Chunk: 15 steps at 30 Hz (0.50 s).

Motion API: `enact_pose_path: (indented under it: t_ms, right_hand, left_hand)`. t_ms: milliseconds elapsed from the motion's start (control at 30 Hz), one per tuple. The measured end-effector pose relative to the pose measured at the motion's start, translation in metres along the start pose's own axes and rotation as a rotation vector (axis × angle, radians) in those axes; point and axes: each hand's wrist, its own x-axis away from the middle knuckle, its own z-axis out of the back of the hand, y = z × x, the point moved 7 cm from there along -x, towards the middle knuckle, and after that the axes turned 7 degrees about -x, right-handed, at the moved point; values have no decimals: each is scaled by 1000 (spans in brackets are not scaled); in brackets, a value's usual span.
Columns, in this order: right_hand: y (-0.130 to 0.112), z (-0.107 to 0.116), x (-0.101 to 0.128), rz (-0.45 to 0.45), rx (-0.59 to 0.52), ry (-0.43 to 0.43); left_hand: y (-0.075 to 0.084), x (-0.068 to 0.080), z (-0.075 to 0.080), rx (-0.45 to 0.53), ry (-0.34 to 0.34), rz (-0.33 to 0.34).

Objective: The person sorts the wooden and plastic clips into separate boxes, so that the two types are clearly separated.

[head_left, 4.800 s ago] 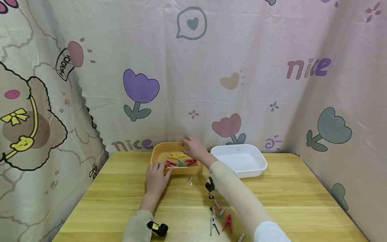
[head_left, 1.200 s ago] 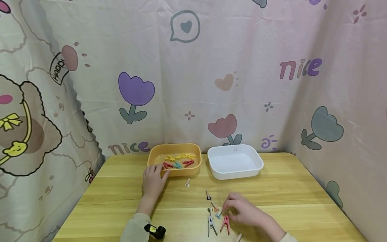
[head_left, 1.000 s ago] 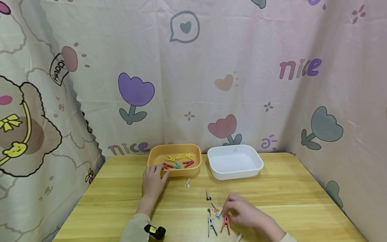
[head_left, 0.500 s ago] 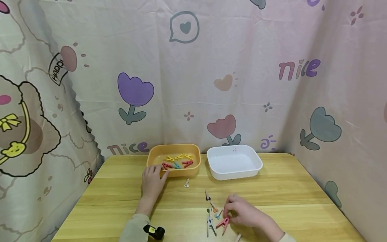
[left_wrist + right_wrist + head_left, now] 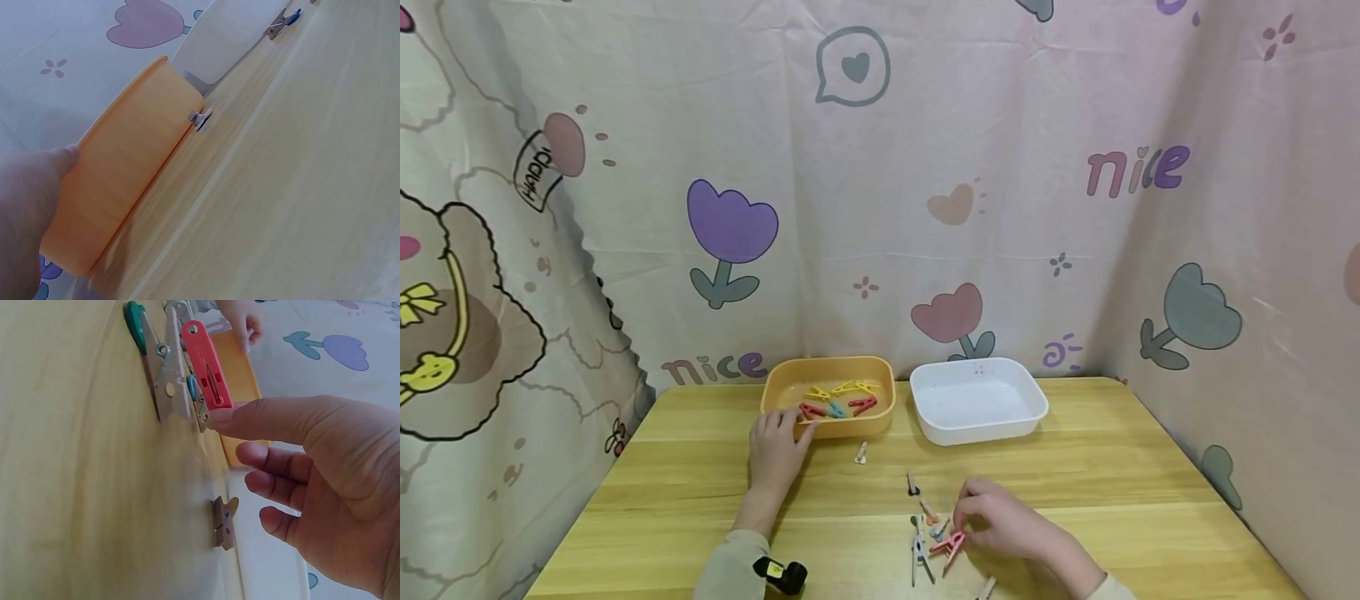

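My left hand point(image 5: 775, 450) grips the near left rim of the orange plastic basket point(image 5: 880, 421), its thumb against the outer wall in the left wrist view. Several yellow, red and blue clothespins point(image 5: 862, 405) lie inside the basket. My right hand point(image 5: 1003, 521) pinches a red clothespin point(image 5: 206, 365) between thumb and fingers, close over the table. Right beside it are a grey clothespin point(image 5: 919, 546), a green-tipped wooden clothespin point(image 5: 135, 330) and a small blue-tipped one point(image 5: 938, 529).
A white plastic basket point(image 5: 977, 433) stands right of the orange one. More small wooden clothespins lie on the table point(image 5: 1090, 467): a white-tipped one point(image 5: 861, 452) by the orange basket, a dark-tipped one point(image 5: 912, 483), and one at the front edge point(image 5: 987, 588). A patterned curtain point(image 5: 850, 167) hangs behind.
My right hand has come from over the orange basket to the near clothespins, and a third yellow clothespin now shows inside. The red clothespin has since tilted in my right fingers. My left hand stays put.
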Motion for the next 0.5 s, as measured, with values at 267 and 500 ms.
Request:
enact_pose_path:
  t_ms: [267, 500]
  right_hand:
    - [-1, 10, 0, 49, 38, 78]
    - [-1, 21, 2, 72, 58, 133]
  left_hand:
    - [-3, 0, -2, -5, -41, 26]
    - [-3, 0, -3, -10, -66, 41]
